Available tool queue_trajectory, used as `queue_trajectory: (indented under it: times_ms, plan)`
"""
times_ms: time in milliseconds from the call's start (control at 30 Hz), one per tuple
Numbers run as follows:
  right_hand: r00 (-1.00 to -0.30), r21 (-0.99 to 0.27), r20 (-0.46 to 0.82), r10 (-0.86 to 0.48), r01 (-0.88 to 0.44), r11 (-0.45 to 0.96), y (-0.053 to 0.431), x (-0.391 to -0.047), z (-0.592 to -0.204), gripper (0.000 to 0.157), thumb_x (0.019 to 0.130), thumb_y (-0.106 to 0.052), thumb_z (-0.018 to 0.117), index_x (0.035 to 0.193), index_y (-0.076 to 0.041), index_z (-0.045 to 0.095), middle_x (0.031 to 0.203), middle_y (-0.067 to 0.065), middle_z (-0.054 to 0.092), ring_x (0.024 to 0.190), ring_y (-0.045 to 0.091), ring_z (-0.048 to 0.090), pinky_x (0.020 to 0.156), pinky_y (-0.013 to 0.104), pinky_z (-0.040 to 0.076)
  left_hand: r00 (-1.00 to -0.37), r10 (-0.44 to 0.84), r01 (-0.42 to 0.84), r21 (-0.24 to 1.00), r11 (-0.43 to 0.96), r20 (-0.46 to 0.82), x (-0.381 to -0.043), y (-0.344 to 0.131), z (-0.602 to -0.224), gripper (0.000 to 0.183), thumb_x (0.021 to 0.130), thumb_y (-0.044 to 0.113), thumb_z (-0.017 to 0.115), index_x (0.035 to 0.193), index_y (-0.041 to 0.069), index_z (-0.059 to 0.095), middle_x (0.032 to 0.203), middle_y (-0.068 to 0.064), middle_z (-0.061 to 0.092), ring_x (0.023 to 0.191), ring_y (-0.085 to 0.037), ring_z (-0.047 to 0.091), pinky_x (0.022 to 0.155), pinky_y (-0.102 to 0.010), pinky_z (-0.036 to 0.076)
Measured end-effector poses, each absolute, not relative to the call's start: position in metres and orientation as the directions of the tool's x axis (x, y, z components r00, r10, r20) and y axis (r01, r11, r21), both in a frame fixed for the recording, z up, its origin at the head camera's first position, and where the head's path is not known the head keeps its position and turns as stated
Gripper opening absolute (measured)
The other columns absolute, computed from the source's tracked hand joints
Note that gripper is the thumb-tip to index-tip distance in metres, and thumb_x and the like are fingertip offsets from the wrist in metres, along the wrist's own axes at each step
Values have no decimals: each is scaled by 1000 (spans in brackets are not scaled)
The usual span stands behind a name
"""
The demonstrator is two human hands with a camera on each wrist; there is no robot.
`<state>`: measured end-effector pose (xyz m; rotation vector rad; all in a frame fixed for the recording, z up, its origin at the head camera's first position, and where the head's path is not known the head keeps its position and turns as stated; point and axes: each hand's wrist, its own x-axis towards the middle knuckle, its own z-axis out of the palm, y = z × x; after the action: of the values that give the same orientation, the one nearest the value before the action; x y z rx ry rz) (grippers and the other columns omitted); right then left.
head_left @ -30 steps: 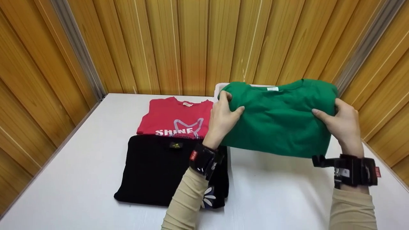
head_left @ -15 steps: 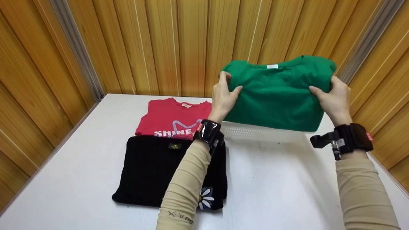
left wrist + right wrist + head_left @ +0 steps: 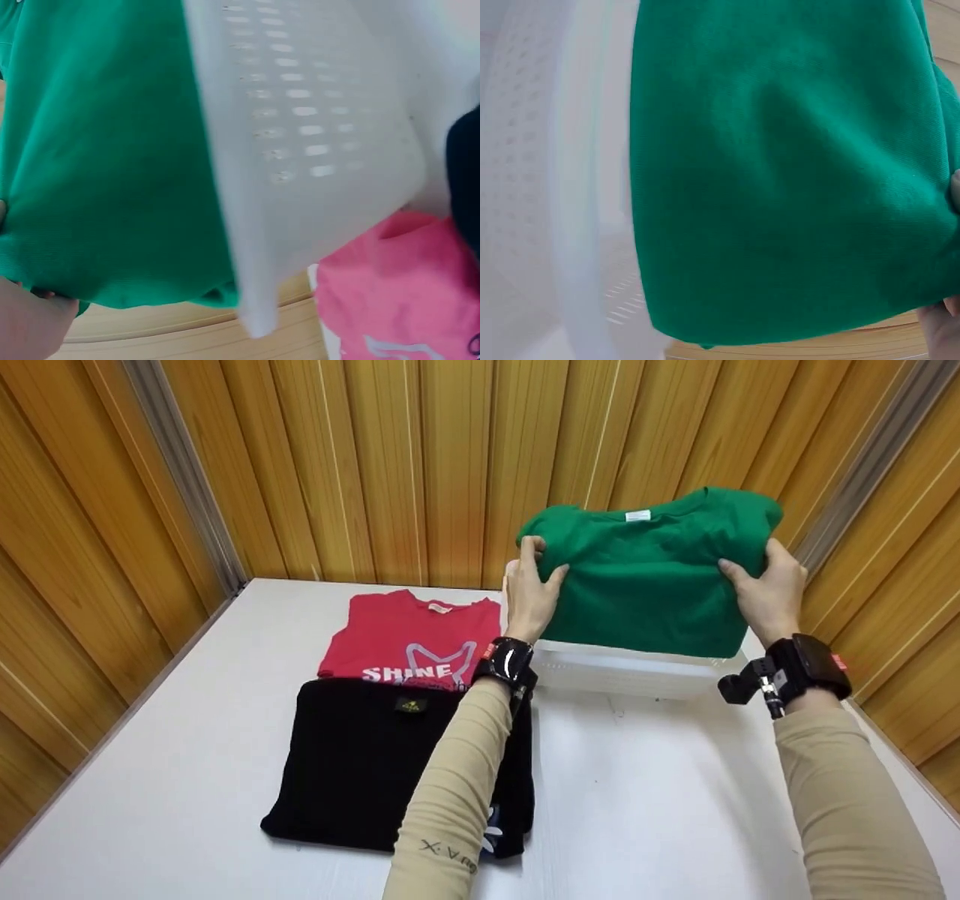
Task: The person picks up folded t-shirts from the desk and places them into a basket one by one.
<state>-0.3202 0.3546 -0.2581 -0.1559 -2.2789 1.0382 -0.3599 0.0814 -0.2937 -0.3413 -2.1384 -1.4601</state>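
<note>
A folded green T-shirt (image 3: 645, 600) with a white neck label is held up at the back right, above a white plastic basket (image 3: 622, 679). My left hand (image 3: 532, 596) pinches its left side, thumb in front and the other fingers mostly behind the cloth. On the opposite side my right hand (image 3: 772, 592) grips the shirt the same way. The left wrist view shows the green cloth beside the rim of the basket (image 3: 255, 232), whose wall has rows of slots. In the right wrist view the shirt's lower edge hangs apart from the basket wall (image 3: 525, 165).
A folded red T-shirt (image 3: 397, 630) printed "SHINE" lies left of the basket on the white table (image 3: 180, 735). In front of it lies a folded black shirt (image 3: 352, 765), overlapping its lower edge. Wood-patterned walls (image 3: 450, 472) stand behind and at both sides.
Both hands have raised the green T-shirt and moved it away from me, mostly in the first half second. It has since shifted slightly left. More of the basket's front wall shows beneath it.
</note>
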Motion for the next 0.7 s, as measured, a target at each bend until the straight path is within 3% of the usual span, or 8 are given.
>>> queue_trajectory:
  times_ms: [400,600,700]
  plan:
    - [-826,-739,435,358,-99,667,361,-324,-297,46,92,-29,59,125,1,48,133,20,55,121,31,51,106,48,41,-846,-52,474,794,380,530,-364,92,-322,31,90,13,64,115,9,45,118,-12,63,112,-22,58,99,-34,46]
    - [-887,-700,370,276,-71,710,352,-330,-310,44,95,-29,56,121,5,45,125,27,54,116,38,51,100,57,42,-863,-123,387,797,463,490,-364,89,-338,35,89,10,65,117,10,44,116,-14,63,107,-25,62,95,-36,49]
    - [-905,-670,337,260,-37,742,350,-332,-316,42,95,-25,56,121,6,45,124,30,54,117,41,50,100,59,41,-879,-72,367,764,531,472,-362,88,-343,37,90,9,62,122,12,43,116,-13,64,108,-25,62,94,-36,49]
